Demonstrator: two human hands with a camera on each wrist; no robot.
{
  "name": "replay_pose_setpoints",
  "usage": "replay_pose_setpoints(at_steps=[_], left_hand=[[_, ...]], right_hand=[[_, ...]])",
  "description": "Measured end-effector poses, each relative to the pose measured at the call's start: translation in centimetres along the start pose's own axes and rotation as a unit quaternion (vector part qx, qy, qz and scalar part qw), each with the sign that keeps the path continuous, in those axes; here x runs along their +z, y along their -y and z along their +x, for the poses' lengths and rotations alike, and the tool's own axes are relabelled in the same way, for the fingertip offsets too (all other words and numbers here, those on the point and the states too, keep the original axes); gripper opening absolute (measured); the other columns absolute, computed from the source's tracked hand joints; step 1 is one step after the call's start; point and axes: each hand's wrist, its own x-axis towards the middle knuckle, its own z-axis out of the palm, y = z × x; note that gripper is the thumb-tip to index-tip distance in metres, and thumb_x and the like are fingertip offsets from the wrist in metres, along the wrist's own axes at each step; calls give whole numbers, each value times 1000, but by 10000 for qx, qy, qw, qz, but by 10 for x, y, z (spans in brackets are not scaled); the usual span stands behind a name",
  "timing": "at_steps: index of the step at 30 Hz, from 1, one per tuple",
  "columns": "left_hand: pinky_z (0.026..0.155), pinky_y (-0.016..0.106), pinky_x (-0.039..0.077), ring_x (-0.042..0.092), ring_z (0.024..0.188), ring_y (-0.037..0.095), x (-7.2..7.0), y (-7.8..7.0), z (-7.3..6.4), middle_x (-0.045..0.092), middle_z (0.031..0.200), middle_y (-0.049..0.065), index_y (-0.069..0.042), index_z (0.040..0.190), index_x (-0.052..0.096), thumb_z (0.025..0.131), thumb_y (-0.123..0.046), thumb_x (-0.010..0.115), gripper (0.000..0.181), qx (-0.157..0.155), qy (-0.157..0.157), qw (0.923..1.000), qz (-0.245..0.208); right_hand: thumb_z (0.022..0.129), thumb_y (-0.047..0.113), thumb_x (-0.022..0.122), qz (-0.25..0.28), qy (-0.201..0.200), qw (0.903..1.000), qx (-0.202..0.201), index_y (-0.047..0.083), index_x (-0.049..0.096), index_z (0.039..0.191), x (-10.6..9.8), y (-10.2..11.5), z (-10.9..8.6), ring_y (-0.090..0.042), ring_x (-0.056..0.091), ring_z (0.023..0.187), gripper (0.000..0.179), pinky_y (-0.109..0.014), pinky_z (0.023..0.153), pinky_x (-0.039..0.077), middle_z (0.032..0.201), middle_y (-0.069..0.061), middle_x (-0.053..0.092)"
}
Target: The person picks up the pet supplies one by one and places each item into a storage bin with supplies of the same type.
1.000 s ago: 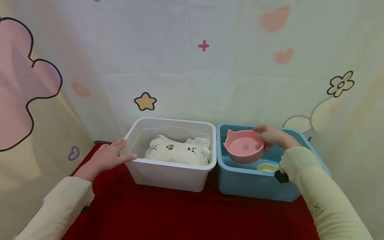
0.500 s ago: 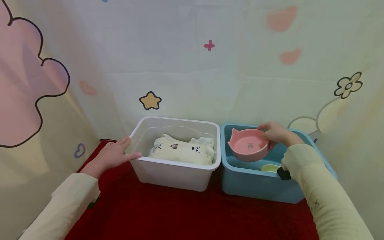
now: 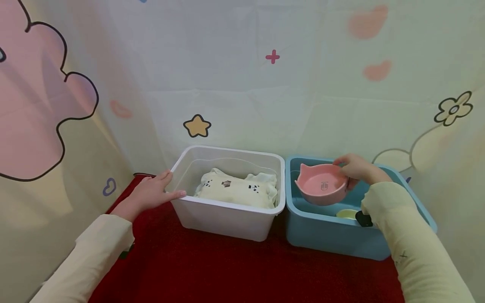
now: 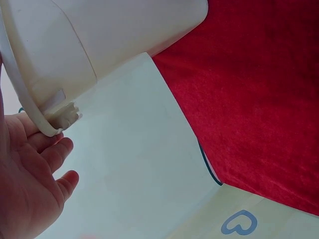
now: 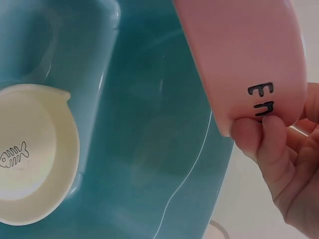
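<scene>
My right hand (image 3: 358, 169) pinches the rim of a pink cat-ear bowl (image 3: 320, 183), holding it tilted over the blue bin (image 3: 337, 235). Black letters show on the bowl's side in the right wrist view, with fingertips right beside them. Inside the bin lies a pale yellow bowl (image 5: 25, 159) with a fishbone print and a pointed ear. My left hand (image 3: 149, 192) rests on the left corner of the white bin (image 3: 227, 221), fingers along the side rim and thumb on the front rim. A cream cushion (image 3: 236, 191) with small animal prints and frilled ends lies in that bin.
Both bins stand side by side on a red cloth (image 3: 242, 273), against a pale curtain (image 3: 235, 84) printed with hearts, a star and a flower. A black wrist device (image 3: 363, 219) sits at the right cuff, overlapping the blue bin's front rim.
The head view has swung slightly left, so everything appears shifted right. Both hands keep their places, and the pink bowl stays over the blue bin.
</scene>
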Motion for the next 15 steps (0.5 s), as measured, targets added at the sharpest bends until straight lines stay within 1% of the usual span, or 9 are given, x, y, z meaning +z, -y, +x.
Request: replay_pose_setpoints(at_steps=[4, 9, 15], left_hand=[[90, 65, 30, 28, 121, 47, 1, -2, 2, 20, 144, 21, -4, 140, 20, 73, -71, 44, 98, -7, 16, 10000, -35], [89, 66, 29, 29, 121, 48, 2, -3, 5, 21, 144, 22, -4, 140, 21, 73, -72, 43, 98, 18, 30, 10000, -23], [90, 65, 30, 29, 121, 48, 3, 1, 2, 21, 144, 21, -4, 140, 21, 72, -74, 41, 99, 26, -14, 10000, 43]], right_hand=[[82, 0, 37, 5, -15, 10000, 53, -14, 30, 129, -2, -4, 0, -16, 60, 47, 49, -31, 52, 52, 85, -18, 64], [83, 0, 37, 10, -62, 9999, 116, -14, 30, 129, -3, -7, -1, -16, 60, 48, 49, -31, 52, 52, 88, -21, 63], [83, 2, 39, 15, -82, 9998, 153, -13, 30, 129, -3, -6, 2, -15, 59, 48, 49, -31, 53, 52, 95, -25, 60]])
